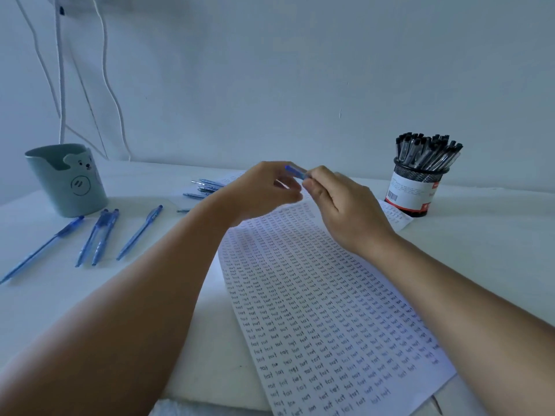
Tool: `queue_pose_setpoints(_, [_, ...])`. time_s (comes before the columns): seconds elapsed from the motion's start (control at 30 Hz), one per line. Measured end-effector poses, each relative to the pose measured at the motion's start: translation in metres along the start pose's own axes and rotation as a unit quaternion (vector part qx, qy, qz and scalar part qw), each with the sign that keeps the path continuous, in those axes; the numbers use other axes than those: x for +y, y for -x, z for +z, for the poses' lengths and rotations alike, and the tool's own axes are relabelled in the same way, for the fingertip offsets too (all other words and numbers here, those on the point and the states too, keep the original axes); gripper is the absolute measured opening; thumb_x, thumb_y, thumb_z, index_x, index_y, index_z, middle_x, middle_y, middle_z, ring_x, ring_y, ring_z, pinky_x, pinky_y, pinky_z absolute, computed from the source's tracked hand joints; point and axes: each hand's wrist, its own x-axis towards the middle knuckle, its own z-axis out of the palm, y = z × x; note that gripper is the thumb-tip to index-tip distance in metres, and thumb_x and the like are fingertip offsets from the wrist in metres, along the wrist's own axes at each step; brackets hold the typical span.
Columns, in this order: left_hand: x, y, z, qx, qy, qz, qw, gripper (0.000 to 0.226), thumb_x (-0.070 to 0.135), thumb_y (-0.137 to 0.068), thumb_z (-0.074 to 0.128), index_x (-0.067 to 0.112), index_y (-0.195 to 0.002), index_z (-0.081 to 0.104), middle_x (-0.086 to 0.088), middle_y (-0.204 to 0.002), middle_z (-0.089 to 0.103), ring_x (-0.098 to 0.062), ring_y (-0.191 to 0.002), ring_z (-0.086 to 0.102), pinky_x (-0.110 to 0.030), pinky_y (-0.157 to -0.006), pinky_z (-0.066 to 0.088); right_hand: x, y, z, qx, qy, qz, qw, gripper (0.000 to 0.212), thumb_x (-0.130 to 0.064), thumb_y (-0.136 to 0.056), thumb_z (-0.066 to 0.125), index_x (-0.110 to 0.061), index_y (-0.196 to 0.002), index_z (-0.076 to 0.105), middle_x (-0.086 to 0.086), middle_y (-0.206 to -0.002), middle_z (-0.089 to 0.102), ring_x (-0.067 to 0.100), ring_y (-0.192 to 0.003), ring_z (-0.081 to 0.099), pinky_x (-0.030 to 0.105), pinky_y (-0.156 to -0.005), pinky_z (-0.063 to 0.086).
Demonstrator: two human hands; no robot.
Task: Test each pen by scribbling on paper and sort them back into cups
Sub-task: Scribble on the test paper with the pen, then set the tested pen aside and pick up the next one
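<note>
A blue pen (295, 172) is held above the far end of the paper (324, 310). My right hand (342, 205) grips its right part with curled fingers. My left hand (261, 190) has its fingertips at the pen's left end; the exact hold is blurred. The paper is covered in rows of small handwritten words. A teal cup with a bear face (67, 180) stands at the left. A black mesh cup (416, 190) full of black-capped pens stands at the right.
Several blue pens (102, 237) lie loose on the white table in front of the teal cup. More blue pens (204, 187) lie in a pile behind my left hand. White cords (61, 85) hang down the wall at the left.
</note>
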Motion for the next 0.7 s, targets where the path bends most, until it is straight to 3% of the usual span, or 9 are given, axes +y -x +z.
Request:
queue_pose_setpoints(0.07, [0.007, 0.002, -0.005, -0.023, 0.046, -0.024, 0.998, 0.024, 0.014, -0.091, 0.071, 0.027, -0.111, 0.075, 0.002, -0.103, 0.075, -0.014, -0.094, 0.067, -0.029, -0.085, 0.052, -0.002, -0.004, 0.002, -0.026, 0.004, 0.012, 1.000, 0.021, -0.048, -0.111, 0.039, -0.033, -0.117, 0.053, -0.011, -0.075, 0.053, 0.011, -0.064, 0.054, 0.033, -0.056, 0.034])
queue_pose_setpoints(0.13, [0.010, 0.005, -0.010, -0.042, 0.106, -0.067, 0.991, 0.020, 0.017, -0.091, 0.069, 0.023, -0.109, 0.075, -0.003, -0.100, 0.073, -0.016, -0.093, 0.064, -0.036, -0.091, 0.051, -0.005, -0.009, 0.004, -0.061, 0.002, 0.040, 0.997, 0.020, -0.048, -0.110, 0.037, -0.034, -0.116, 0.050, -0.008, -0.068, 0.054, 0.013, -0.060, 0.054, 0.034, -0.055, 0.032])
queue_pose_setpoints(0.3, [0.000, 0.017, -0.035, -0.022, 0.310, -0.158, 0.937, 0.021, 0.026, -0.101, 0.055, 0.015, -0.108, 0.071, -0.009, -0.106, 0.069, -0.020, -0.096, 0.061, -0.034, -0.090, 0.048, -0.036, -0.037, 0.016, -0.110, -0.042, 0.068, 0.991, 0.021, -0.051, -0.109, 0.038, -0.034, -0.108, 0.049, -0.003, -0.072, 0.060, 0.019, -0.064, 0.057, 0.038, -0.060, 0.040])
queue_pose_setpoints(0.4, [-0.008, 0.027, -0.056, 0.090, 0.297, -0.152, 0.938, 0.027, 0.033, -0.107, 0.050, 0.014, -0.099, 0.068, -0.009, -0.103, 0.069, -0.019, -0.092, 0.063, -0.032, -0.083, 0.048, -0.064, -0.049, 0.033, -0.132, -0.068, 0.050, 0.988, 0.032, -0.056, -0.106, 0.044, -0.031, -0.124, 0.053, -0.001, -0.093, 0.069, 0.021, -0.079, 0.066, 0.040, -0.073, 0.053])
queue_pose_setpoints(0.53, [-0.013, 0.041, -0.097, 0.266, 0.246, -0.169, 0.917, 0.032, 0.036, -0.108, 0.047, 0.018, -0.083, 0.056, -0.003, -0.085, 0.068, -0.013, -0.067, 0.058, -0.024, -0.067, 0.045, -0.095, -0.054, 0.060, -0.126, -0.092, 0.049, 0.987, 0.051, -0.052, -0.101, 0.058, -0.025, -0.142, 0.045, 0.000, -0.120, 0.059, 0.020, -0.101, 0.061, 0.041, -0.089, 0.051])
queue_pose_setpoints(0.7, [-0.043, 0.071, -0.132, 0.231, 0.023, -0.264, 0.936, 0.030, 0.037, -0.107, 0.044, 0.018, -0.085, 0.050, -0.003, -0.077, 0.061, -0.015, -0.057, 0.055, -0.025, -0.057, 0.037, -0.121, -0.052, 0.086, -0.175, -0.087, -0.007, 0.981, 0.050, -0.042, -0.094, 0.072, -0.027, -0.135, 0.049, -0.005, -0.116, 0.056, 0.015, -0.100, 0.057, 0.036, -0.088, 0.049])
